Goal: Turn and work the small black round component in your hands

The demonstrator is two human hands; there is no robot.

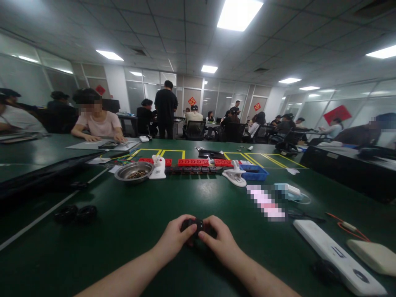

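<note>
My left hand (175,237) and my right hand (218,240) meet at the near middle of the green table (130,222). Both grip one small black part (193,225), held between the thumbs and fingers just above the table top. Most of the part is hidden by my fingers, so its shape is unclear. Two black ring-shaped parts (76,213) lie to the left of my hands.
A metal bowl (134,170) with small pieces, white tools (158,167), a row of red blocks (193,162) and a blue bin (254,172) stand farther back. A white bar-shaped device (337,255) and a beige pad (373,255) lie at the right. People sit at tables around.
</note>
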